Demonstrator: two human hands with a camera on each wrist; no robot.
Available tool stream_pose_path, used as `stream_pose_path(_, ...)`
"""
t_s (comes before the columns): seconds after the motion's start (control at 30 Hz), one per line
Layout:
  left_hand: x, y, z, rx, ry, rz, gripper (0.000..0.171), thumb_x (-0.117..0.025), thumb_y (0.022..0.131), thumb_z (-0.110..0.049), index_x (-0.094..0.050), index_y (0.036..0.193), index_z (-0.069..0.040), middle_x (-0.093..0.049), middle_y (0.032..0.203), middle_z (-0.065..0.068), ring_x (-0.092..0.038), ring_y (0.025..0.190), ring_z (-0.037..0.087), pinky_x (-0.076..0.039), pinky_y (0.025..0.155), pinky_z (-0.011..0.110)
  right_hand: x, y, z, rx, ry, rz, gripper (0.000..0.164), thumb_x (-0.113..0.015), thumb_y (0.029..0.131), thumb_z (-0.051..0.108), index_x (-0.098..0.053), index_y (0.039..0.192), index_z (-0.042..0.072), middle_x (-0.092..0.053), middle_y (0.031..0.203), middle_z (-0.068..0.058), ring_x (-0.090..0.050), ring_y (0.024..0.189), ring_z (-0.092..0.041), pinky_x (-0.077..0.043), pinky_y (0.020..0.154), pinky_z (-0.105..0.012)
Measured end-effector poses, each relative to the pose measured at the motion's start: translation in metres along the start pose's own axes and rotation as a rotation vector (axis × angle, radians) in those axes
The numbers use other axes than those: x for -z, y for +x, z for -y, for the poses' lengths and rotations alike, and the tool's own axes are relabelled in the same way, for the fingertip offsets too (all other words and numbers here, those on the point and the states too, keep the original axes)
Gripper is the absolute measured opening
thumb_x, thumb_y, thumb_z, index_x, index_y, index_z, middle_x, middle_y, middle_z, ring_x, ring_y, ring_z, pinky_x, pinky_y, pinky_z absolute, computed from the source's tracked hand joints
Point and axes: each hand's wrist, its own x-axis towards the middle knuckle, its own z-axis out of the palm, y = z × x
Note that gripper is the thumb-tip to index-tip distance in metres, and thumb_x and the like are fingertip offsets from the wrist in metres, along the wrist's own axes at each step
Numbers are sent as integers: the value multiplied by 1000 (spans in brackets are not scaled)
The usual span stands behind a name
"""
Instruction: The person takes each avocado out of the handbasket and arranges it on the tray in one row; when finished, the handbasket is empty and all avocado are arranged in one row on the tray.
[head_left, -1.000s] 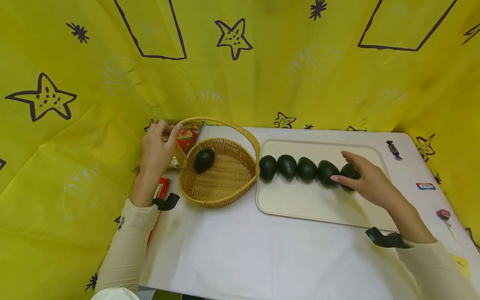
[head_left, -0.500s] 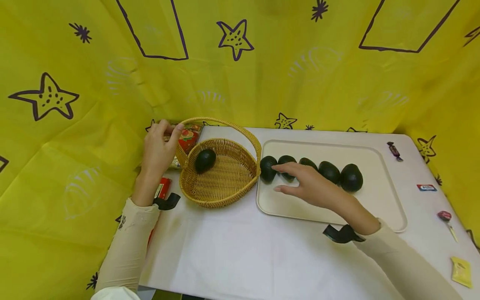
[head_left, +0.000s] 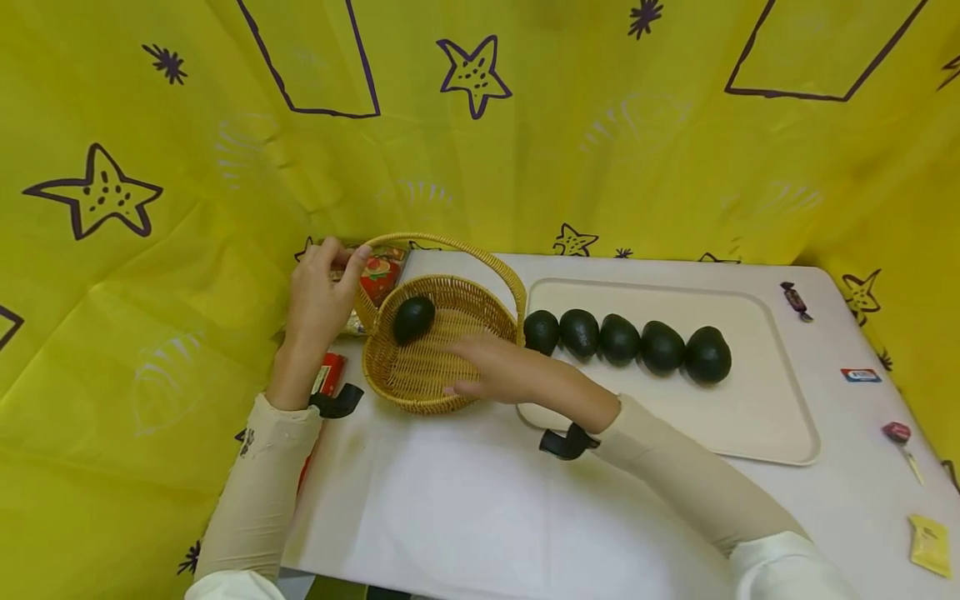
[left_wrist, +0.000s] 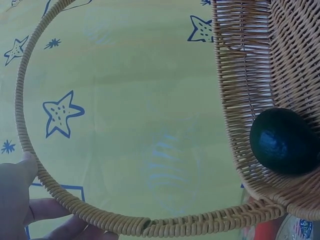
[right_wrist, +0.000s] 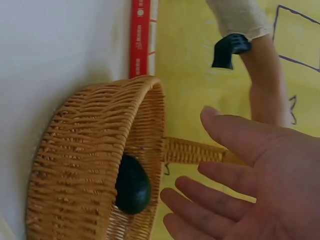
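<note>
A wicker basket (head_left: 420, 404) with a tall arched handle stands on the left of the table. My left hand (head_left: 324, 287) grips that handle (left_wrist: 100, 218) on its left side, the thumb and fingers round it. Inside the basket, against its left wall, lies one dark green avocado (head_left: 413, 319). My right hand (head_left: 498, 367) is over the basket's right rim with its fingers extended and nothing held. In the right wrist view its fingers (right_wrist: 210, 212) spread toward the avocado, apart from it. Several more avocados (head_left: 619, 339) lie in a row on the cream tray (head_left: 667, 425).
Red and gold packets (head_left: 381, 275) sit behind and left of the basket, with a red box (head_left: 328, 375) below them. Along the table's right side lie a wrapped candy (head_left: 796, 302), a small blue-and-red packet (head_left: 860, 375), a lollipop (head_left: 897, 432) and a yellow packet (head_left: 930, 543).
My right hand has swept left from the far-right avocado, across the row, to above the basket, carrying nothing. My left hand stays on the handle, and the avocados keep their places.
</note>
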Motion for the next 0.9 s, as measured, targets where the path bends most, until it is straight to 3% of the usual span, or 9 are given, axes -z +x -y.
stream_pose_path(0.1, 0, 0, 0, 5, -1, 2, 52, -54, 109, -51, -61, 102, 0, -62, 107, 22, -57, 105, 39, -44, 94, 55, -2, 23, 4, -22, -32, 31, 65, -71, 104, 29, -46, 156, -2, -49, 158, -21, -43, 150, -38, -32, 125, -51)
stream_pose_path(0.33, -1, 0, 0, 6, -13, -1, 51, -54, 109, -51, -61, 101, -1, -61, 107, 21, -58, 103, 38, -45, 92, 54, -1, 68, 5, -189, -148, 91, 70, -66, 106, 33, -36, 163, 5, -35, 167, -23, -36, 155, -36, -34, 125, -46)
stream_pose_path(0.57, 0, 0, 0, 7, -11, 0, 51, -55, 109, -51, -62, 100, -1, -61, 106, 21, -58, 102, 38, -45, 91, 54, -3, 103, 1, -212, -240, 39, 51, -66, 107, 23, -51, 152, 3, -53, 150, -18, -57, 136, -30, -50, 110, -41)
stream_pose_path(0.77, 2, 0, -1, 19, -10, 14, 53, -54, 108, -52, -63, 103, -1, -62, 108, 22, -58, 105, 39, -46, 94, 56, -4, 128, -1, -291, -268, 94, 62, -64, 108, 23, -38, 161, 4, -42, 163, -17, -46, 148, -30, -44, 118, -40)
stream_pose_path(0.9, 2, 0, -2, 26, 1, 22, 54, -53, 108, -54, -63, 106, -1, -61, 110, 22, -59, 106, 40, -45, 94, 57, -7, 138, -6, -299, -277, 114, 66, -62, 108, 22, -32, 164, 5, -36, 168, -15, -38, 154, -28, -37, 123, -38)
